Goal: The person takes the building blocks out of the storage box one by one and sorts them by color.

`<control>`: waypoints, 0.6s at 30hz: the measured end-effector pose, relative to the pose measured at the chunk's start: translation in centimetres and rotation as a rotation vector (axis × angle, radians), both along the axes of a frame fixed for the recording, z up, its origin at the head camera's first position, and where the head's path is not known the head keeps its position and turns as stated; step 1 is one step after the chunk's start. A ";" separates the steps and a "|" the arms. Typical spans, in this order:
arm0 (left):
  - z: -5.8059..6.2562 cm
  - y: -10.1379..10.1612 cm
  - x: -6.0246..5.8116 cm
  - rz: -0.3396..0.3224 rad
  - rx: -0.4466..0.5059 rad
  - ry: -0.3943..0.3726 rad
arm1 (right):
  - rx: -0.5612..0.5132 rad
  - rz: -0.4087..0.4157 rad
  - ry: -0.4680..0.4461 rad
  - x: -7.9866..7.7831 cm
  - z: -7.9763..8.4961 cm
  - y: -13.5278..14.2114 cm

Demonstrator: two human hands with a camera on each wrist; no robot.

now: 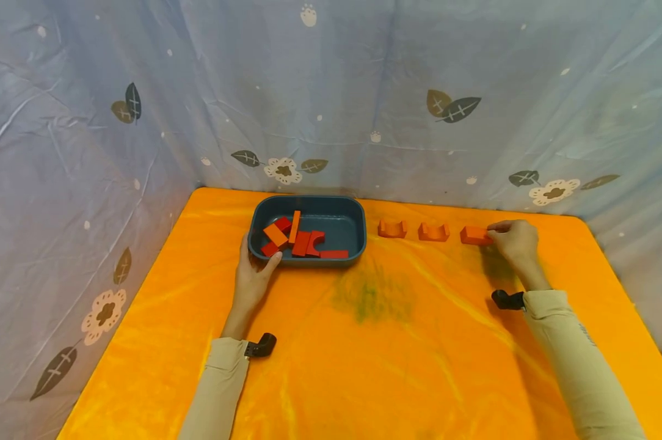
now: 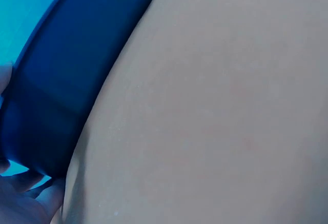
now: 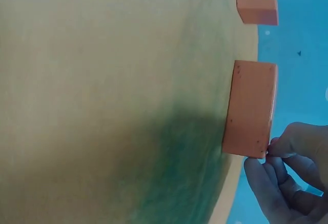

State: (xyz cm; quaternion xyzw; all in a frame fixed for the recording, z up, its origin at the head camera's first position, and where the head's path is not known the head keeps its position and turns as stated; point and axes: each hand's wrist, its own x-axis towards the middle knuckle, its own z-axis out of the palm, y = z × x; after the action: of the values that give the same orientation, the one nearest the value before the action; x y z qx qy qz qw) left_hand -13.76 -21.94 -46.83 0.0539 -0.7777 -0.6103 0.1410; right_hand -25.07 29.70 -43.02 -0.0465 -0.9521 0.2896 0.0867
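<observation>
A dark blue tray stands at the back of the orange table and holds several red and orange blocks. My left hand grips its near left corner, thumb over the rim. In the left wrist view the tray wall fills the left side, with fingers below it. To the right of the tray is a row of three orange blocks. Two are arch blocks. My right hand pinches the right end of the third, a plain orange block, on the table.
A blue flowered cloth walls the table at the back and on both sides. A greenish stain marks the middle of the tabletop. An arch block shows at the top of the right wrist view.
</observation>
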 end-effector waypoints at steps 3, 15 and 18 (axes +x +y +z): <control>0.1 0.0 0.0 0.001 -0.006 -0.019 | 0.030 0.009 0.024 0.3 0.5 -0.4; 0.1 -0.2 0.1 0.009 -0.014 -0.042 | 0.018 0.078 0.086 -0.6 1.3 -3.4; 0.0 -0.2 0.0 0.008 -0.024 -0.042 | -0.159 0.171 0.081 -3.2 -2.3 -2.2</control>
State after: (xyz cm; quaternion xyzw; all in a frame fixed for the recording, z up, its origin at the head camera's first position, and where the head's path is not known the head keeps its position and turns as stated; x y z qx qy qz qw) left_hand -13.72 -22.11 -46.78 0.0679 -0.7874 -0.5992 0.1277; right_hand -28.31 27.48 -45.28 0.0402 -0.9223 0.3721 0.0962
